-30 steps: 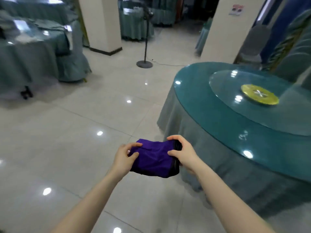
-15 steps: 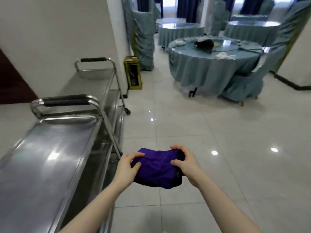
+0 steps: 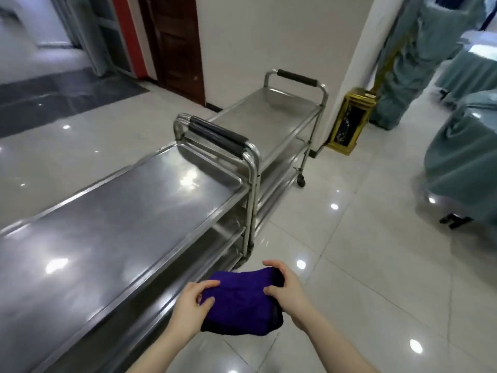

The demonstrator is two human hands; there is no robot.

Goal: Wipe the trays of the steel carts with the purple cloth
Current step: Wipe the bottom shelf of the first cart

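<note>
Here, both hands hold the purple cloth (image 3: 239,302) up in the air, over the floor just beside the long edge of the near steel cart (image 3: 251,184). The left hand (image 3: 188,309) curls round the cloth's left end, thumb on top and fingers tucked beneath. The right hand (image 3: 289,292) grips the right end, forefinger hooked over the far edge and thumb pressed on the top. The cloth is bunched into a thick fold between them, and it rests on no tray. The near cart's top tray (image 3: 113,232) runs out of the picture at the left and bottom, so its near end is cut off. Its lower shelves (image 3: 228,238) show only as slivers under the rim, and its wheels are hard to make out. Beyond its black-gripped handle (image 3: 217,134) the second steel cart (image 3: 271,119) stands in line, close to a white wall (image 3: 269,36). A gold-framed bin (image 3: 349,122) sits just past it, by the wall's corner. To the right lies open tiled floor (image 3: 376,251) — wide room along the carts' side — bounded by teal-draped furniture (image 3: 462,162), blurred at the picture's edge.
</note>
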